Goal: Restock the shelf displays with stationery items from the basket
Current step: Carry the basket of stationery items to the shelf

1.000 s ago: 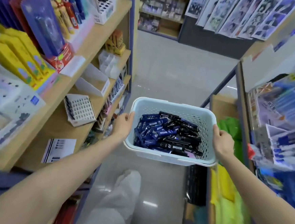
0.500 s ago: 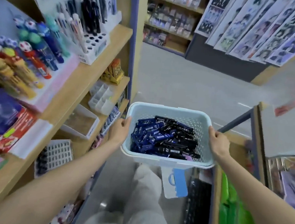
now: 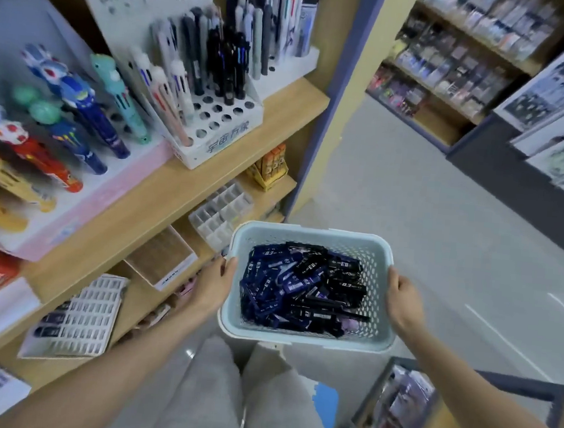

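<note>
Now basket [image 3: 304, 338] carried further along aisle, rim clamped by left hand [image 3: 212, 287] at 9 o'clock, right hand [image 3: 403, 302] at 3; packs [image 3: 301, 289] piled inside; shelf [image 3: 174, 192] brought nearer at 10 o'clock; restocking not begun.

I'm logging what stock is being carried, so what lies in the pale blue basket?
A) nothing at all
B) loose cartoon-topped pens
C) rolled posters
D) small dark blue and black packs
D: the basket, gripped at its sides by the left hand and the right hand, holds a heap of small dark blue and black packs.
</note>
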Motion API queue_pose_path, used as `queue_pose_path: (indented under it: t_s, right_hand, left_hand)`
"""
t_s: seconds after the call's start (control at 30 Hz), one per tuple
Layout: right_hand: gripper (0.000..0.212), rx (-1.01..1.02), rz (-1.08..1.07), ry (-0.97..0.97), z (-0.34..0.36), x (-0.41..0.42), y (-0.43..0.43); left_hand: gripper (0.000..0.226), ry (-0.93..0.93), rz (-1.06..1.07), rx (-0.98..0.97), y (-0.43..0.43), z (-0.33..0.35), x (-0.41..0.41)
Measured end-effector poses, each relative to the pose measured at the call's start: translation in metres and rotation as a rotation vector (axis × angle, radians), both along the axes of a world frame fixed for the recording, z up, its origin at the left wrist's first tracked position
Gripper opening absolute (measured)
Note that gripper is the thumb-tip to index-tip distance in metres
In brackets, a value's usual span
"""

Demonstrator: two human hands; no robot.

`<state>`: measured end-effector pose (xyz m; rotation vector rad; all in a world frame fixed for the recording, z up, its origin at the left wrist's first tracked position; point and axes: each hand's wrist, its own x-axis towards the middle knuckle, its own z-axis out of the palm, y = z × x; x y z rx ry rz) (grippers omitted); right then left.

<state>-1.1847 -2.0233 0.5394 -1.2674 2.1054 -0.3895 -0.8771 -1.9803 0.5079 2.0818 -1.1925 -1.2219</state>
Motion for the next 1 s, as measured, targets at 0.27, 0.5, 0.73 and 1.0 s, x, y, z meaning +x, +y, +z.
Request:
queue_pose_path:
  t_s: [0.27, 0.5, 0.73, 1.0]
  right_hand:
    - [0.063, 0.008, 0.148, -0.003, -0.030, 0.019, -0.035]
    - [0.078, 0.051, 0.338, 0.039, -0.057, 0.018, -0.066]
    - [0.061, 0.175, 0.611, 0.045, -0.082, -0.006, -0.125]
    - [0.048, 0.220, 0.789, 0.160, -0.131, -0.022, -0.164]
  left_hand:
    - [0.060, 0.023, 0.135, 0.058, 0.013, -0.030, 0.012]
    - [0.063, 0.071, 0.219, 0.135, 0.025, -0.053, 0.000]
    - [0.057, 0.103, 0.450, 0.251, 0.029, -0.085, -0.061]
    - [0.058, 0.090, 0.629, 0.356, 0.037, -0.153, -0.115]
